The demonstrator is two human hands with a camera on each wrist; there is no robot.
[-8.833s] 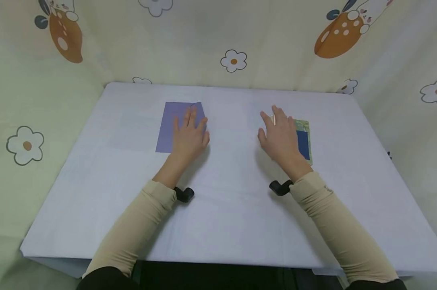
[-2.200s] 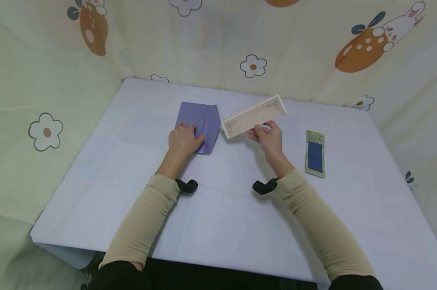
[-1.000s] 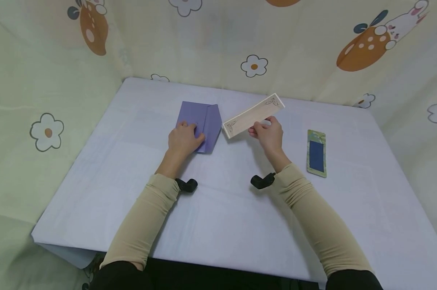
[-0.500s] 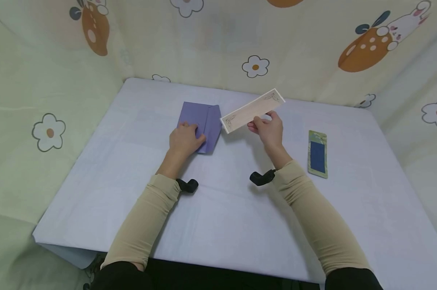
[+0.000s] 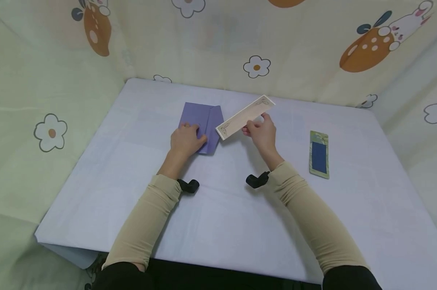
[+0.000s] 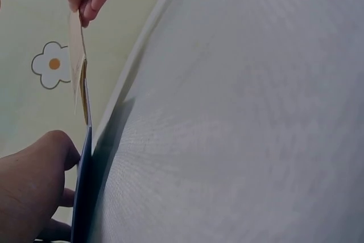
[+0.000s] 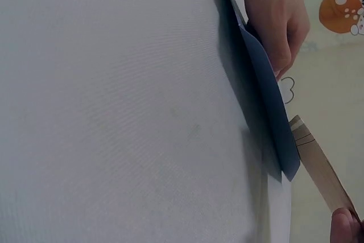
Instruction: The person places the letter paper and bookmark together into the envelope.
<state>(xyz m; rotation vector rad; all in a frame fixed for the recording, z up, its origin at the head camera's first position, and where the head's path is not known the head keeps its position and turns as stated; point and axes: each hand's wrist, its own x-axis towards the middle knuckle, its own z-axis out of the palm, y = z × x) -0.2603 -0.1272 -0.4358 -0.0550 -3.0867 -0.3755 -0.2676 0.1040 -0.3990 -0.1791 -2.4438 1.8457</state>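
A purple envelope (image 5: pixel 195 113) lies toward the back of the table, its flap (image 5: pixel 214 131) to the right. My left hand (image 5: pixel 183 141) is on it, fingers bent and thumb beside the flap's fold; the left wrist view shows thumb and fingers on its upper face. My right hand (image 5: pixel 263 135) pinches a long cream card (image 5: pixel 245 117) with ornate corners between thumb and fingers. The card is tilted, its lower left corner overlapping the flap's edge in the head view. Two layers of the card (image 6: pixel 79 55) show from the side in the left wrist view.
A narrow green-patterned piece with a dark blue rectangle (image 5: pixel 319 155) lies on the right of the white-covered table (image 5: pixel 222 225). A cream curtain (image 5: pixel 211 44) with flowers and carrots hangs behind and at the sides. Black wrist devices (image 5: pixel 188 186) sit on both wrists.
Compared with the oldest frame, the card is now in my right hand and the envelope's flap points right. Over the last half second the card has moved left and down toward the flap.
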